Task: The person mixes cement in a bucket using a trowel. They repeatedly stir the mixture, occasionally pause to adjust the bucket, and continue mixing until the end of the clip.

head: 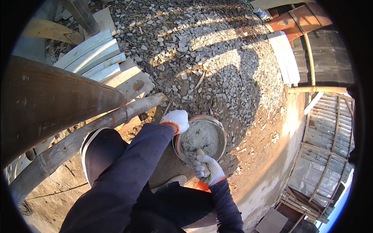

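Observation:
A round bucket [223,137] of wet grey mortar [201,137] stands on the ground before me. My left hand [177,120], in a white knitted glove with an orange cuff, is closed at the bucket's upper left rim, where a thin wire handle meets it; whether it grips the handle or the rim I cannot tell. My right hand [208,169], gloved likewise, is wrapped around a wooden tool handle [200,153] at the bucket's near edge. The tool's working end is hidden in the mortar or behind the hand.
Crushed stone [186,52] covers the ground beyond the bucket. A bamboo pole [116,116] and a thick brown post [58,99] slant along my left. Light metal profiles [87,55] and boards [140,84] lie behind them. A white panel [283,56] lies at the upper right.

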The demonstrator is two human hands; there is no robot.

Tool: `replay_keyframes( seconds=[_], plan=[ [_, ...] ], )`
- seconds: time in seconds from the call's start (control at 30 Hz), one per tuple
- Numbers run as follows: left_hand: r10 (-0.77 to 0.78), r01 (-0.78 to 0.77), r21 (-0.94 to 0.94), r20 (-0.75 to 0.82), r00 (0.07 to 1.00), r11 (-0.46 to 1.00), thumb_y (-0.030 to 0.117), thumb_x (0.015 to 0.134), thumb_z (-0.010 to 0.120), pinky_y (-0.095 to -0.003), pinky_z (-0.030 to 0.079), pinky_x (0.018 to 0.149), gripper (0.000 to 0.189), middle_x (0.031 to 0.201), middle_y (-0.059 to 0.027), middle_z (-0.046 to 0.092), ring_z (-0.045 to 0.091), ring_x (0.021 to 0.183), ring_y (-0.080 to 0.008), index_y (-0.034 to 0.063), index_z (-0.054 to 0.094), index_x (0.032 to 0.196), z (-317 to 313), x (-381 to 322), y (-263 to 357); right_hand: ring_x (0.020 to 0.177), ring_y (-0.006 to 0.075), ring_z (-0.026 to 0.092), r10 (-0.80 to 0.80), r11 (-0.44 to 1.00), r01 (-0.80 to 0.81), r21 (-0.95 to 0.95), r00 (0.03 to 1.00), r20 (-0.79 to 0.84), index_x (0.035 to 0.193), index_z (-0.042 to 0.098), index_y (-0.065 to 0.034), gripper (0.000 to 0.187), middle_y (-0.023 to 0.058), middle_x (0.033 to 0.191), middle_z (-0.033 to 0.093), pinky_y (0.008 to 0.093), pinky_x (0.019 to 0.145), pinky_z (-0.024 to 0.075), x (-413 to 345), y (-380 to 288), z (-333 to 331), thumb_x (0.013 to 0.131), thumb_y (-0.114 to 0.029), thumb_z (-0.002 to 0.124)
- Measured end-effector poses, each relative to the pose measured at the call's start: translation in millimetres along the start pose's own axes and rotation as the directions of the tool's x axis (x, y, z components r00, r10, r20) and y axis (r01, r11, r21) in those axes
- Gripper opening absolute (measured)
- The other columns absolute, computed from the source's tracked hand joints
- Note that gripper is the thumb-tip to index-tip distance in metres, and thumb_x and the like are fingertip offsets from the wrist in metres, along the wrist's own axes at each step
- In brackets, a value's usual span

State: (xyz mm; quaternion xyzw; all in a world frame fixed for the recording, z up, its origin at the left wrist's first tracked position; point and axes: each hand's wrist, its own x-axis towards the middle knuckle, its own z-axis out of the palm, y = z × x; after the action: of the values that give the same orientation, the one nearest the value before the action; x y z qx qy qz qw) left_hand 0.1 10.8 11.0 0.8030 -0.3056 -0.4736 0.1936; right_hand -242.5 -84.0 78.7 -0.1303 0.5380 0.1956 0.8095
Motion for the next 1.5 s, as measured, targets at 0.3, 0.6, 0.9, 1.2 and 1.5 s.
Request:
replay_keyframes(
  seconds=[0.3,0.6,0.9,1.2,1.5],
  plan=[
    [-0.027,0.027,-0.028,-0.022,0.999,0.999,0.035,0.087,0.071,-0.0477,0.055,0.085,0.033,0.099,-0.0221,0.073,0.071,0.094,-0.0398,0.0044,0.078,0.098,2.3,3.5,-2.4,0.056,0.0207,0.065,-0.292,0.227,-0.279,-0.933,0.894,-0.339,0.117,0.057,-0.0011,0.042,0.0126,0.080,0.066,0.0326,0.045,0.0520,-130.1,-62.1,23.2,0.083,-0.020,0.072],
    [0.004,-0.004,0.001,-0.015,1.000,1.000,0.036,0.088,0.069,-0.0472,0.055,0.085,0.034,0.098,-0.0210,0.073,0.071,0.093,-0.0389,0.0040,0.078,0.097,3.4,3.6,-3.0,0.062,0.0330,0.067,-0.225,-0.172,-0.206,-0.963,0.960,-0.165,0.110,0.050,0.0005,0.040,0.0200,0.086,0.066,0.0385,0.049,0.0555,-37.3,-46.4,4.8,0.083,-0.020,0.071],
    [0.020,-0.020,0.015,-0.004,1.000,1.000,0.028,0.084,0.070,-0.0462,0.057,0.082,0.029,0.102,-0.0206,0.074,0.072,0.095,-0.0377,0.0049,0.077,0.100,0.5,4.0,-2.6,0.051,0.0100,0.049,0.209,0.959,-0.217,0.183,0.976,0.060,0.113,0.054,-0.0032,0.021,0.0044,0.077,0.055,0.0249,0.043,0.0422,-31.6,-24.7,1.9,0.095,-0.013,0.062],
    [0.026,-0.026,-0.006,-0.038,0.999,1.000,0.035,0.088,0.070,-0.0460,0.055,0.083,0.035,0.100,-0.0217,0.073,0.072,0.093,-0.0387,0.0026,0.077,0.098,3.7,5.1,-6.0,0.057,0.0272,0.065,-0.444,-0.096,-0.252,-0.963,0.877,-0.186,0.110,0.055,-0.0067,0.021,0.0138,0.075,0.066,0.0396,0.050,0.0515,-138.5,-49.1,21.2,0.095,-0.019,0.062],
    [0.002,-0.002,-0.035,-0.004,1.000,0.999,0.037,0.088,0.070,-0.0463,0.055,0.083,0.035,0.096,-0.0210,0.074,0.072,0.091,-0.0386,0.0028,0.078,0.096,5.1,7.2,-6.3,0.069,0.0406,0.069,-0.326,-0.583,-0.169,-0.795,0.945,0.038,0.105,0.051,-0.0026,0.023,0.0262,0.085,0.066,0.0523,0.059,0.0553,-60.1,-53.6,5.9,0.093,-0.021,0.057]
  ],
)
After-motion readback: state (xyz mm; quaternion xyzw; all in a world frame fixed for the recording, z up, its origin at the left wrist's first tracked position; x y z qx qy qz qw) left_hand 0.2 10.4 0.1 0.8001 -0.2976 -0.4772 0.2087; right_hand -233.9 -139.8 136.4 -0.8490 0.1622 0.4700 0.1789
